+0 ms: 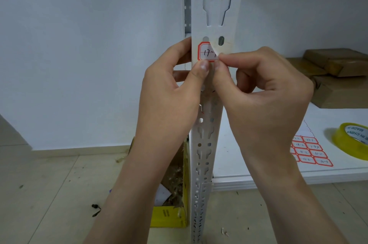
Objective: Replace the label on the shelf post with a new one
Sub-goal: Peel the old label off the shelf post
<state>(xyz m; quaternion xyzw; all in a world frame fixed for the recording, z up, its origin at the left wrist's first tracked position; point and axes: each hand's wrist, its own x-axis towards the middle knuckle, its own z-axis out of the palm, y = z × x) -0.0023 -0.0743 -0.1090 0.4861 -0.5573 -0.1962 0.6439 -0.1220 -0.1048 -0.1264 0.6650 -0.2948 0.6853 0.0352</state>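
A pale tiled floor and a plain white wall frame a white perforated shelf post, which stands upright in the middle of the view.

Nearest, both forearms reach up to the post. The left hand holds the post from its left side. Its fingers wrap behind the edge and its thumb is pressed to the front face, touching the lower edge of the label. The right hand has its grip closed in a thumb-and-forefinger pinch on the label's right end, which is lifted and curled off the metal.

The label is red-bordered with handwriting and sits on the post's front face, its long axis across the post. The part that is stuck down lies to the left of the right-hand pinch and just above the left thumb. Judging by that, this is the old label coming off, and any further peel would run leftward across the post while the left hand steadies it.

Low beside the post, an open yellow box sits on the floor. Farther right, a white shelf board carries a sheet of labels, a tape roll and, farthest back, cardboard boxes.
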